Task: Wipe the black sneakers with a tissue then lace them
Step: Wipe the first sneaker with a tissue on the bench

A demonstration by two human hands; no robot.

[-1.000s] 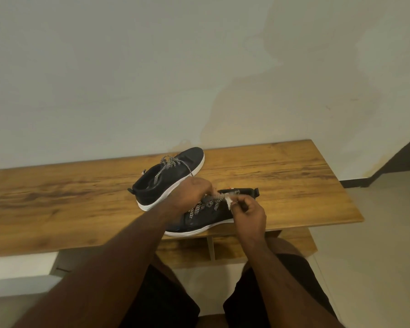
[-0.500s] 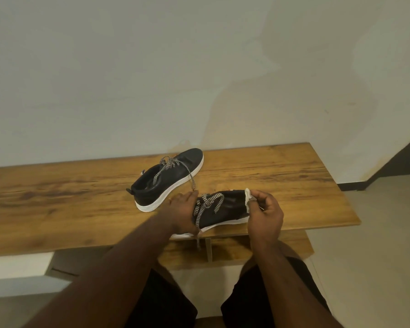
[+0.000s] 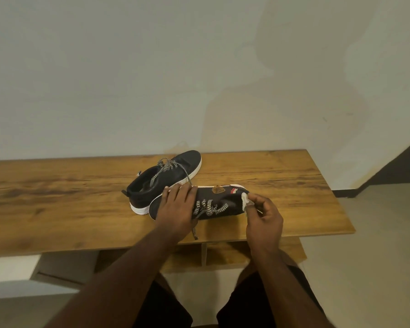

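Observation:
Two black sneakers with white soles and black-and-white laces lie on a wooden table. The far sneaker stands upright, toe pointing to the back right. The near sneaker lies tipped on its side, laces toward me, a brown patch and a red-white tag showing on it. My left hand rests flat on its toe half with straight fingers. My right hand pinches a small white tissue against the sneaker's heel end.
The table stands against a pale wall. A lower wooden shelf sits beneath its near edge. A lace end hangs near the table's front edge. My knees in dark shorts are below. Tiled floor lies to the right.
The near sneaker has been rolled onto its side, so its patch side faces up. My left hand slid onto the toe half, and my right hand with the tissue stayed at the heel.

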